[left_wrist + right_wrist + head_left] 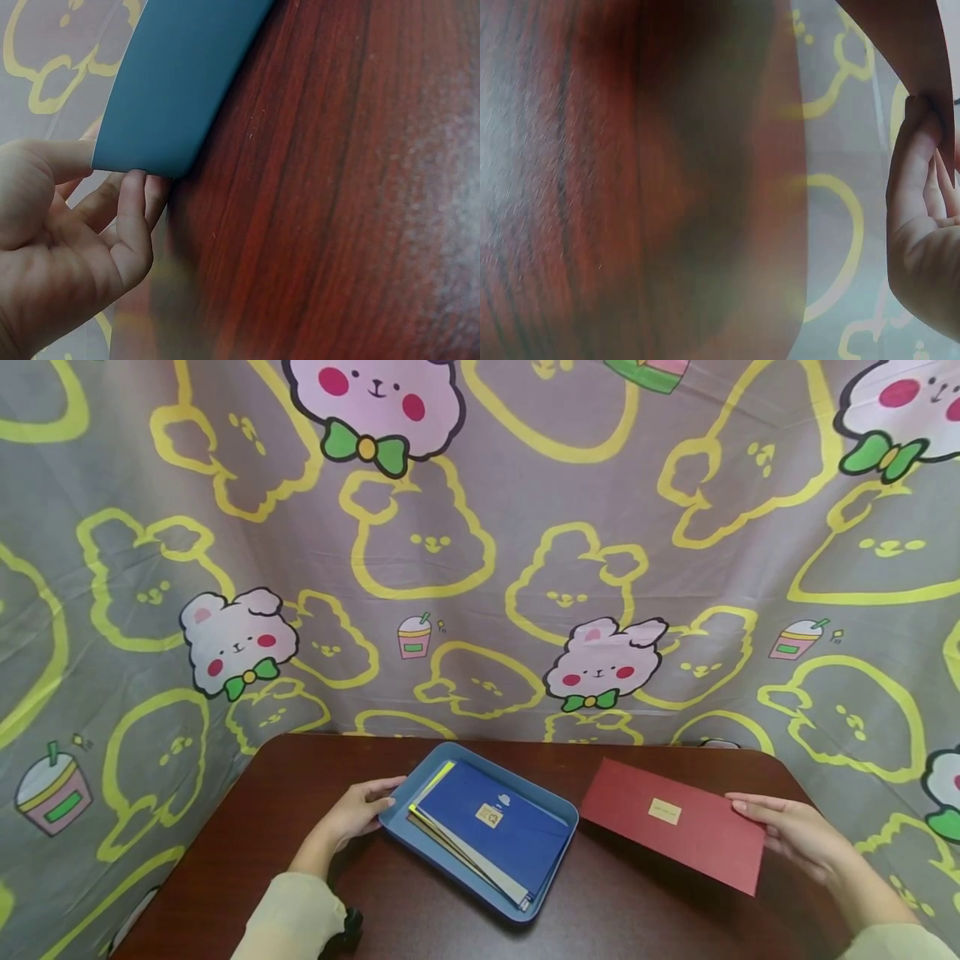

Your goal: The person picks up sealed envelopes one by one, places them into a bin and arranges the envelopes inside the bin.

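Note:
A blue tray (567,839) sits at the middle of the dark wood table (315,860). It holds a stack of several envelopes, with a dark blue envelope (465,802) on top. My left hand (378,802) holds the tray's left corner. In the left wrist view the thumb and fingers of that hand (112,187) pinch the tray's rim (172,82). To the right of the tray, my right hand (776,827) grips the right edge of a red envelope (697,847) that bears a small pale label. The right wrist view shows the hand (922,195) under the envelope's corner (900,37).
A grey cloth printed with yellow and pink bunnies (480,568) hangs behind and round the table. The table's rounded back corners lie at the left and right. Bare wood shows in front of the tray (420,927) and under each wrist (337,187).

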